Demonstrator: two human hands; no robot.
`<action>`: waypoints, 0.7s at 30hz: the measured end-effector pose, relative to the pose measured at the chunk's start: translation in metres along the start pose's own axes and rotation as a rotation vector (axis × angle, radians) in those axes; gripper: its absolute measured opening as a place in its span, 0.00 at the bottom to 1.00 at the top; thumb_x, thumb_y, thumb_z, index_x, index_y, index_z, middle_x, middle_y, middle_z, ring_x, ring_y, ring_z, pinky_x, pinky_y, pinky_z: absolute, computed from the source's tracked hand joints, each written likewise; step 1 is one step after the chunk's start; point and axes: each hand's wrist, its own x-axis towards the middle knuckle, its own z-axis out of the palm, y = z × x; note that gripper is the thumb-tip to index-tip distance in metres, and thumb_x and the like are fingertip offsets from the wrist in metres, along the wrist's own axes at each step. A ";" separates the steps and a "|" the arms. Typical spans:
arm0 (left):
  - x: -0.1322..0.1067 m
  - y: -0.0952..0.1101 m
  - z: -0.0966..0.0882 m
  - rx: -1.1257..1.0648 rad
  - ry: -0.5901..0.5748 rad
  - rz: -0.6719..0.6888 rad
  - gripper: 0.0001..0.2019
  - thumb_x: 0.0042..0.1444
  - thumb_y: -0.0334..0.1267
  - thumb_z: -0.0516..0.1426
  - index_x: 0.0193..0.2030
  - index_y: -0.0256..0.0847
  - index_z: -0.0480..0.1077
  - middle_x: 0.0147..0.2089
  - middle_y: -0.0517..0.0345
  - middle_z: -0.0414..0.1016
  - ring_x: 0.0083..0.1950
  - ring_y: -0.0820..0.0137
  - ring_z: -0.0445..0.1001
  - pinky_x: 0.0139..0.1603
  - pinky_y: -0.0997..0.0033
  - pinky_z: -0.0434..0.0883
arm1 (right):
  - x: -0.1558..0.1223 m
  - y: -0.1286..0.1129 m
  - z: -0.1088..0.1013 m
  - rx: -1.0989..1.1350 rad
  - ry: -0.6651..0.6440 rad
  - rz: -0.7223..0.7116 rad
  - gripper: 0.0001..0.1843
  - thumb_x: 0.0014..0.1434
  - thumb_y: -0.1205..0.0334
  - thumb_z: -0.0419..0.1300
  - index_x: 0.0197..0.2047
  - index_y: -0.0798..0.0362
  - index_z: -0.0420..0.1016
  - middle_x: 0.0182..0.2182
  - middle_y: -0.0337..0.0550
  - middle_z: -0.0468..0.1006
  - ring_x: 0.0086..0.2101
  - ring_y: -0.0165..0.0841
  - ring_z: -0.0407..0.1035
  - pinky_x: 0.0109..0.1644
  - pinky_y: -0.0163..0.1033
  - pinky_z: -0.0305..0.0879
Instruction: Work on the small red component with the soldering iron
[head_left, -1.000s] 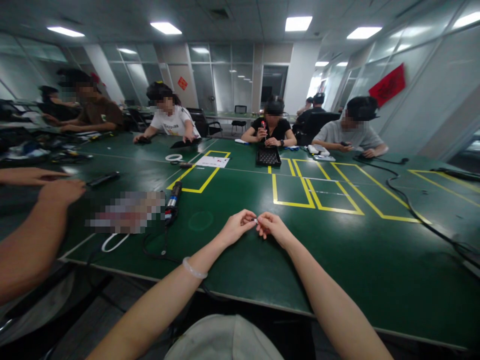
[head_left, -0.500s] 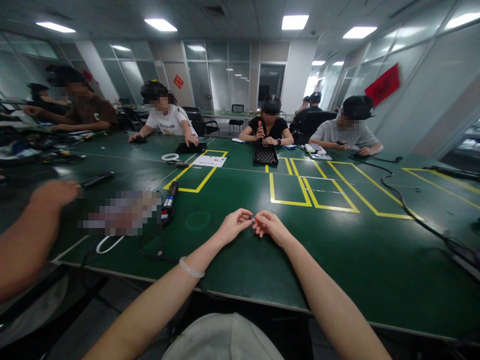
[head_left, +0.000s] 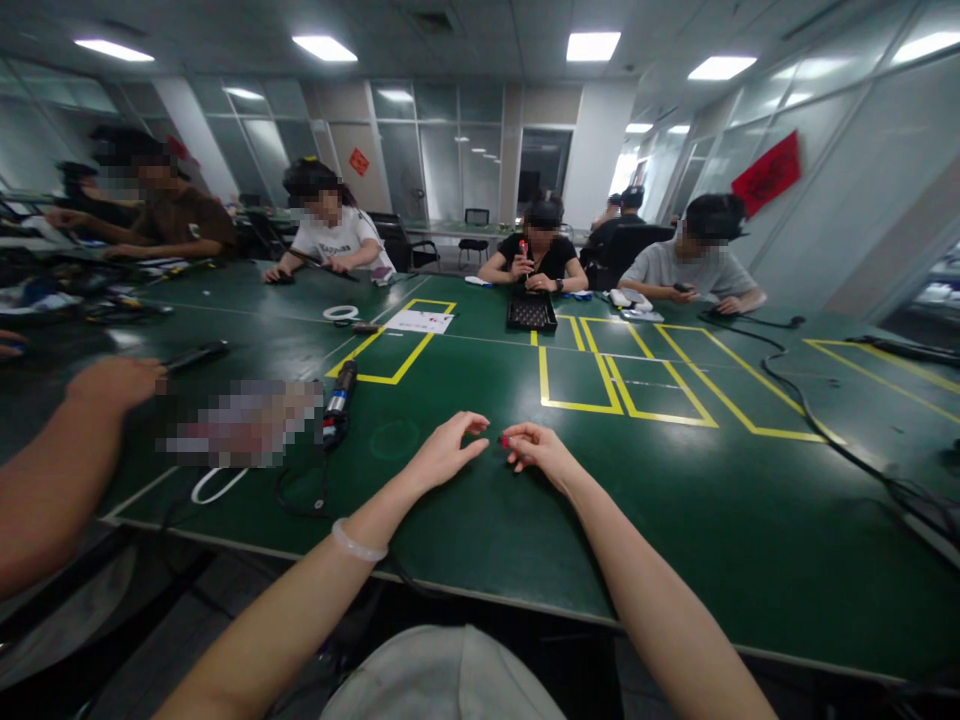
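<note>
My left hand (head_left: 452, 448) hovers over the green table (head_left: 450, 530), thumb and fingers apart with nothing between them. To its right, my right hand (head_left: 538, 450) pinches a small red and dark piece (head_left: 505, 441) between thumb and fingertips. That piece is too small for me to make out its kind. A narrow gap separates the two hands. Left of my left hand lies a dark cylindrical tool (head_left: 341, 392) with a blue band and a cord.
A co-worker's arm (head_left: 112, 400) reaches in from the left beside a blurred-out flat item (head_left: 240, 425). Yellow tape outlines (head_left: 581, 405) mark the table ahead. A black tray (head_left: 532, 313) stands before a person opposite. A black cable (head_left: 814, 410) runs along the right.
My left hand has come away from the small piece, moving left and opening its fingers. My right hand stays in place with the piece. Across the table, one person's hand has left a dark flat object.
</note>
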 end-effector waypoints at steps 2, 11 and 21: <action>-0.012 -0.010 -0.025 0.223 0.022 -0.057 0.15 0.60 0.46 0.52 0.50 0.42 0.67 0.49 0.53 0.71 0.49 0.66 0.72 0.50 0.65 0.68 | 0.000 0.000 0.000 -0.010 0.006 0.004 0.19 0.48 0.55 0.68 0.41 0.56 0.73 0.34 0.44 0.77 0.26 0.27 0.71 0.25 0.31 0.69; -0.087 -0.066 -0.144 1.013 0.050 -0.562 0.27 0.59 0.60 0.44 0.39 0.37 0.70 0.41 0.43 0.74 0.43 0.53 0.73 0.42 0.58 0.68 | -0.001 0.002 -0.001 -0.071 -0.038 -0.008 0.17 0.49 0.57 0.67 0.41 0.56 0.74 0.30 0.42 0.77 0.27 0.27 0.71 0.28 0.32 0.70; -0.060 -0.074 -0.110 0.998 -0.121 -0.467 0.24 0.63 0.50 0.41 0.41 0.39 0.73 0.44 0.44 0.78 0.43 0.55 0.77 0.40 0.62 0.70 | -0.002 -0.002 0.002 -0.099 -0.045 -0.041 0.17 0.50 0.56 0.67 0.40 0.55 0.74 0.28 0.39 0.75 0.26 0.26 0.69 0.30 0.32 0.67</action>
